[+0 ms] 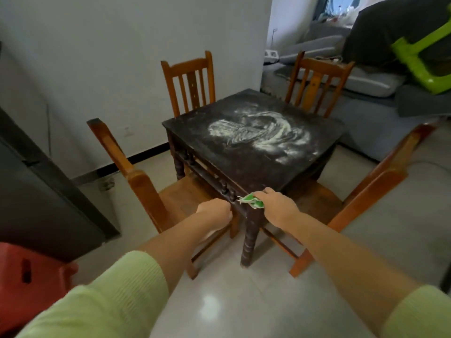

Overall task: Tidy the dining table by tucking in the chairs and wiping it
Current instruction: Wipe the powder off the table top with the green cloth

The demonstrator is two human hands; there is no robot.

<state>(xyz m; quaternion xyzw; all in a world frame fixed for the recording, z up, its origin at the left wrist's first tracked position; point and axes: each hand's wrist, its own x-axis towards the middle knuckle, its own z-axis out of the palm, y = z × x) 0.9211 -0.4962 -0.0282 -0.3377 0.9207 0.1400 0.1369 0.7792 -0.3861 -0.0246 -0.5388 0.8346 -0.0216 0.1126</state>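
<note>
The right hand [275, 206] grips a green cloth [252, 200] at the near corner of the dark counter [244, 167], while the left hand [214, 212], fingers curled, holds the counter's near-left edge just beside it. White powder [263, 132] is smeared across the middle of the top. Four wooden chairs surround it: near left [146, 186], near right [380, 176], far left [189, 79] and far right [317, 81].

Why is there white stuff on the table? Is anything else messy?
White powder is smeared across the dark table top, unwiped. The two near chairs, left and right, stand pulled out, while the two far ones sit tucked in.
</note>
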